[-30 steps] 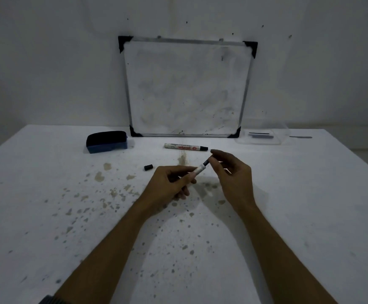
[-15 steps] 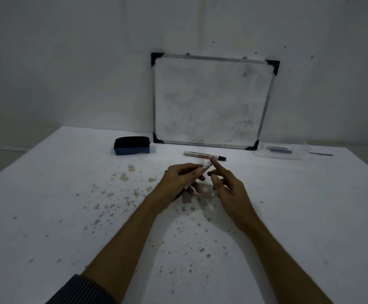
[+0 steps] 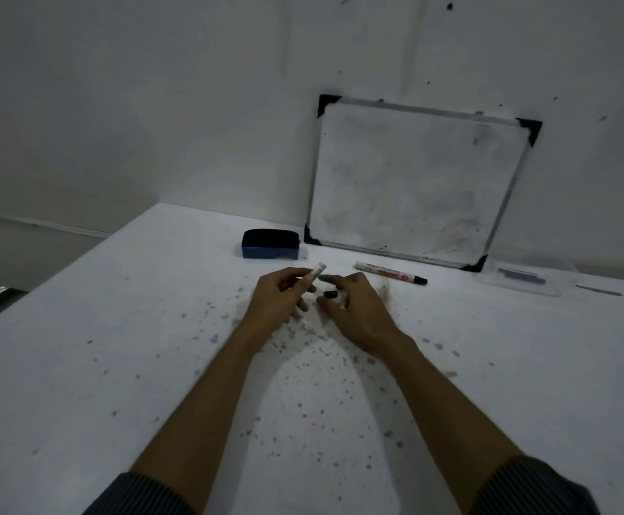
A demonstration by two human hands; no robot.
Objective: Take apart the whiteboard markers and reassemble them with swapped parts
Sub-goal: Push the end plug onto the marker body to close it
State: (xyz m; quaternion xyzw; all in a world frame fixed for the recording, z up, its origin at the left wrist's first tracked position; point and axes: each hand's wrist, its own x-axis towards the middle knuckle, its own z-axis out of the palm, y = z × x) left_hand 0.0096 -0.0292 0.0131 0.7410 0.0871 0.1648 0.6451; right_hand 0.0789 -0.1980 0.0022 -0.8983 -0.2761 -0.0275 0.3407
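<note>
— What are the left fingers doing?
— The left hand (image 3: 279, 297) is curled round the marker barrel (image 3: 316, 271). Thumb and fingers wrap its lower part, and its pale end pokes out past the fingertips, tilted up toward the other hand.

— And the right?
— The right hand (image 3: 357, 308) has its fingers bent, the forefinger reaching to just beside that pale end. There is a dark blur at the fingertip, and I cannot tell whether it pinches something or holds nothing.

— Anything close by?
— A small black piece (image 3: 330, 294) lies on the table (image 3: 117, 328) just below the right forefinger, between the two hands.

— Farther out?
— Beyond the right knuckles a second marker (image 3: 390, 272) lies flat, its black tip pointing away from both hands. Beyond the left fingertips sits a blue eraser (image 3: 270, 244). Behind the second marker a whiteboard (image 3: 414, 180) leans on the wall (image 3: 154, 105), with a clear case (image 3: 518, 279) off past its far corner.
</note>
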